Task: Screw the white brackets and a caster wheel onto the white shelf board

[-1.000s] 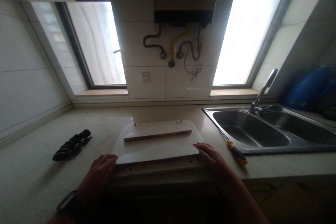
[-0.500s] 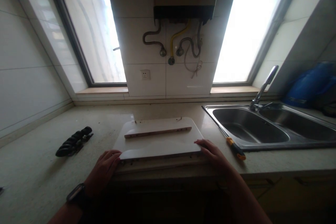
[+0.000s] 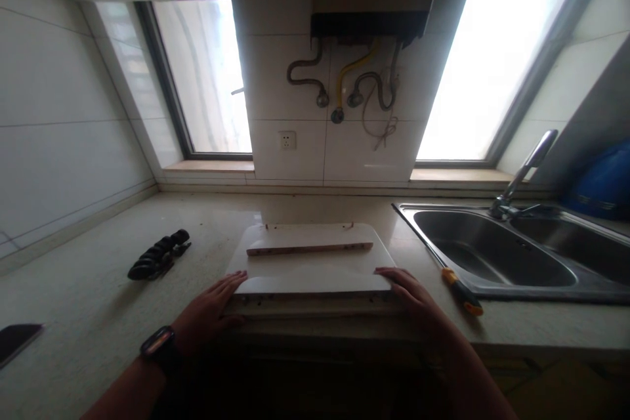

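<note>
A white board (image 3: 315, 275) with rounded far corners lies on the counter in front of me. A narrow wooden strip (image 3: 310, 249) runs across its top, and small dark bits show along its far edge. Below the board's near edge is a pale panel edge with dark holes (image 3: 315, 302). My left hand (image 3: 216, 302) grips the board's near left corner, fingers on top and thumb lower down at the front. At the near right corner, my right hand (image 3: 411, 292) also holds the board, its fingertips over the side edge. Both palms' undersides are hidden.
A yellow-and-black handled tool (image 3: 461, 291) rests beside the steel double sink (image 3: 482, 243) with its faucet (image 3: 526, 170). To the left lie a black ribbed object (image 3: 158, 254) and a dark flat item (image 3: 18, 342). A blue container (image 3: 603, 180) stands far right.
The view has swung slightly left, so everything sits further right. My left hand has slid a little up the board's left edge, and the board looks straighter to me.
</note>
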### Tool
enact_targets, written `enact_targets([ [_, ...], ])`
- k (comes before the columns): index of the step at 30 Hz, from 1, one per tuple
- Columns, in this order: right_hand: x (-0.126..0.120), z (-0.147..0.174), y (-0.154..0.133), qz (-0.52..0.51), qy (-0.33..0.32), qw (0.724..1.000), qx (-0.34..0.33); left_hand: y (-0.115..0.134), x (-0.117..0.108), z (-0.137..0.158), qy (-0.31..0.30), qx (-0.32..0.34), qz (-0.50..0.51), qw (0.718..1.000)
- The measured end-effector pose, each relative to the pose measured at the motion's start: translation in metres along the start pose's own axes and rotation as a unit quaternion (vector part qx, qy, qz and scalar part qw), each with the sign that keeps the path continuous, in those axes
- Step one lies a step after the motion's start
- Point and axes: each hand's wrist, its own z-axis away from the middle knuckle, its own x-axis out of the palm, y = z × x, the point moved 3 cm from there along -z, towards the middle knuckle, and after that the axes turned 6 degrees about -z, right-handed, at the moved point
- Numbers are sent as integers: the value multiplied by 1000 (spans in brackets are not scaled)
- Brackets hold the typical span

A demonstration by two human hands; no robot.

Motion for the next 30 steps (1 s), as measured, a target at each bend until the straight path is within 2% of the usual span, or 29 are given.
enact_targets([
  [4, 0, -1, 5, 6, 16, 1000, 5, -2, -3, -13, -7, 2, 29, 1000],
  [9, 1, -1, 6, 23, 38, 999, 11, -2, -7, -25, 23, 17, 65, 997],
  [30, 3, 1, -2, 49, 22, 998, 42, -1, -3, -21, 52, -23, 67, 996],
])
